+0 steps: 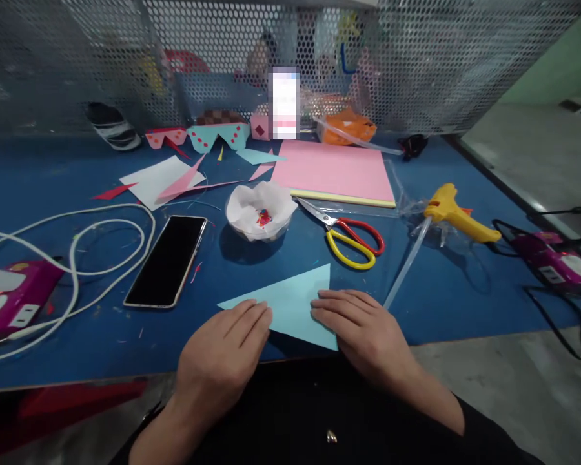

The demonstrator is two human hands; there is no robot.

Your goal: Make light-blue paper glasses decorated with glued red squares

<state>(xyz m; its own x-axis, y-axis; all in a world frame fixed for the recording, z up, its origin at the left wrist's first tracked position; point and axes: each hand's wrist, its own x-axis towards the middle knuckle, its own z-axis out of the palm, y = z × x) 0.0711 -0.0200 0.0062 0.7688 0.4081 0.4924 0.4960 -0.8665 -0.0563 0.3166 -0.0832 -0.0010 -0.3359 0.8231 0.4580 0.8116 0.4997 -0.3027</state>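
A light blue sheet of paper point(295, 307), folded into a triangular shape, lies near the front edge of the table between my hands. My left hand point(225, 349) holds its left side, fingers pressed together on top and thumb hidden. On the right side, my right hand point(370, 336) holds the paper with its fingers laid over it; that thumb is out of sight too. Beyond the paper lie scissors point(351, 242) with one red and one yellow handle, slightly spread. A bowl lined with white paper point(242, 210) stands left of them, with small coloured scraps inside.
A phone point(167, 261) and a looped white cable point(75, 258) lie left. Pink paper sheets point(334, 171) are stacked behind the scissors. A yellow glue gun point(458, 216) and purple power strip point(552, 258) sit right. Folded paper pieces point(217, 137) stand before a perforated metal panel point(213, 39).
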